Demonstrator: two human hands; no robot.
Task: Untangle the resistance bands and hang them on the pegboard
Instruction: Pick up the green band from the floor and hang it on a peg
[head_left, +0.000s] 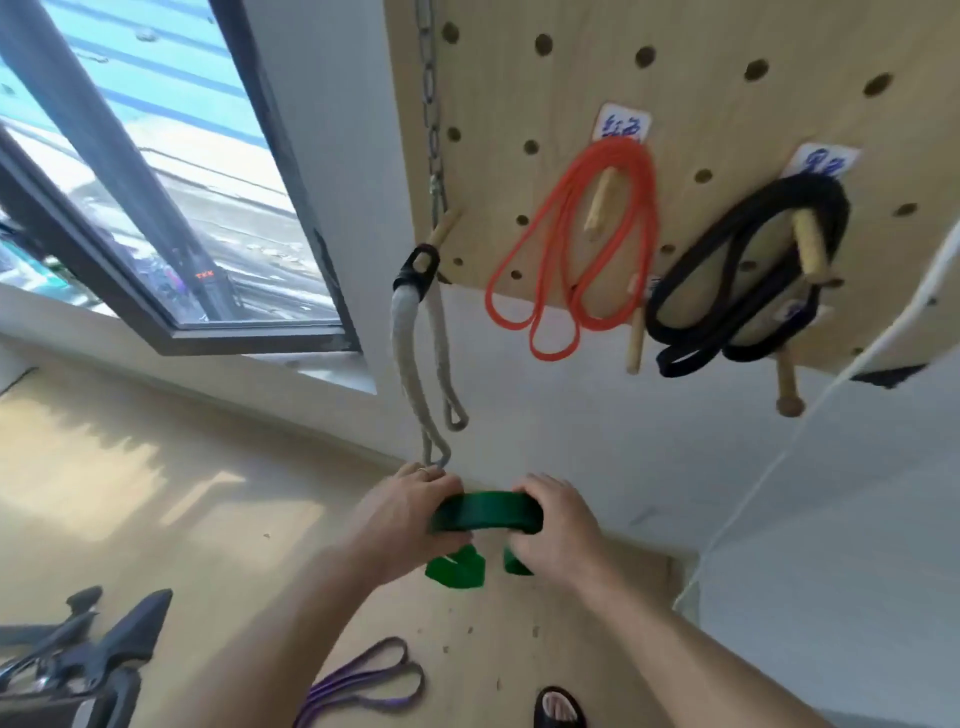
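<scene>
green band in both hands, below the pegboard

pale wood-look floor (156, 493), white wall (597, 415), dark-framed window (171, 208) at left. plywood pegboard (727, 47) with round holes and wooden dowel pegs is mounted on the wall, upper right.

- left hand (410, 514) and right hand (558, 525): each grip is curled around one end of the green band (488, 512), a wide flat matte strip folded into a short bundle. it spans level between the hands; loose folds hang under them.
- green band sits below the pegboard, not touching it, in front of the wall.
- orange band (582, 239): thin, round-looking loops hung over a peg, paper label just above.
- black band (748, 275): wider flat loops hung on the next peg to the right, also labelled.
- purple band (369, 686): thin flat loops lying on the floor near the lower edge.
- grey woven rope (415, 364) with a black end cap hangs off a peg at the board's left edge, next to a metal chain (431, 104); its lower loop ends just above the left hand.
- dark exercise equipment (78, 660) bottom left, type unclear.
- foot in a black sandal (558, 709) at the bottom edge.
</scene>
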